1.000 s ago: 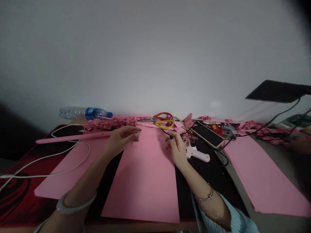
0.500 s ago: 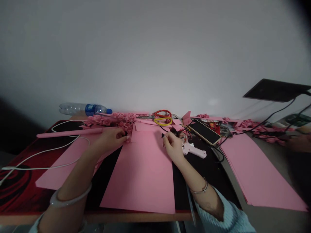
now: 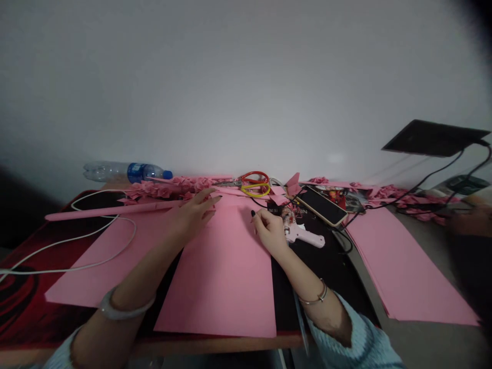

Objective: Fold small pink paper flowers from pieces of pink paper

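Observation:
My left hand (image 3: 195,214) is open, its fingers stretched over the far left end of a pink paper sheet (image 3: 225,287). Beside that sheet's right edge, my right hand (image 3: 270,231) rests with thumb and fingers curled together. Whatever its fingertips pinch is hidden or too small to name. Folded pink paper lies at the sheet's far end, next to scissors (image 3: 255,190) with red and yellow handles. A pale pink glue gun (image 3: 307,236) lies just right of my right hand.
Pink paper flowers (image 3: 161,189) line the wall, near a plastic bottle (image 3: 111,170). A rolled pink paper tube (image 3: 111,210) and white cable lie left. Rightward are a phone (image 3: 323,205), stacked pink sheets (image 3: 407,271), a dark panel (image 3: 436,138) and another person's hand (image 3: 474,225).
My left hand has let go of the small pink paper flower at its fingertips and moved right and forward, fingers spreading. My right hand stays near the sheet's edge. The view shifted slightly.

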Action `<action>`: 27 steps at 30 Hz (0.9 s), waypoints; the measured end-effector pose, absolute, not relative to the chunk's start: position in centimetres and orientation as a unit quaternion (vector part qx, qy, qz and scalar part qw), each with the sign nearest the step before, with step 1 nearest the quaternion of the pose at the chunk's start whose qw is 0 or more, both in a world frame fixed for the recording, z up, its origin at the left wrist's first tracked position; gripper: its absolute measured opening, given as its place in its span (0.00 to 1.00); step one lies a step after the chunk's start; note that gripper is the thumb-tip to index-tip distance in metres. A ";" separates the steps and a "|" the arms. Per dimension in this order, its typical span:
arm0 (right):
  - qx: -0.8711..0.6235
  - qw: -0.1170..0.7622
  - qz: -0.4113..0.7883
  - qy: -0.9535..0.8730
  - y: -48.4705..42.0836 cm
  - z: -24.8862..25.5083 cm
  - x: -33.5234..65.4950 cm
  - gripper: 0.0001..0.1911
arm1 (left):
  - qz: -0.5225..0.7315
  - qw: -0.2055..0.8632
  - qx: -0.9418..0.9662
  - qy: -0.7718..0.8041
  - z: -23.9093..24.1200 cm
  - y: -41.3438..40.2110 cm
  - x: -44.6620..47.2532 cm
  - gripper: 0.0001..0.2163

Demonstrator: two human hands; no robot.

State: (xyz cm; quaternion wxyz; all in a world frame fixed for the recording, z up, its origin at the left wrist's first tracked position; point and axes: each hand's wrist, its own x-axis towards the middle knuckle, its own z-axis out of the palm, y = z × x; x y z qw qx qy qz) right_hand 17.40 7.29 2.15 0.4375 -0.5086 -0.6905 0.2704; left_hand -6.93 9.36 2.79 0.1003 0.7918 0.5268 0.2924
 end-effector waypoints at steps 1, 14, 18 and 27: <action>-0.509 0.437 0.271 -0.691 7.3 2.2 17.4 0.15 | 0.302 0.113 0.788 0.525 2.6 9.4 -6.6 0.15; -0.506 0.470 0.295 -0.660 7.5 2.1 17.3 0.13 | 0.424 0.257 0.751 0.436 2.4 8.0 -4.7 0.11; -0.523 0.453 0.299 -0.657 7.5 2.0 17.1 0.11 | 0.418 0.299 0.749 0.418 2.4 7.7 -4.0 0.08; -0.496 0.478 0.361 -0.629 7.9 1.0 17.0 0.22 | 0.510 0.434 0.597 0.442 1.9 7.9 -3.2 0.31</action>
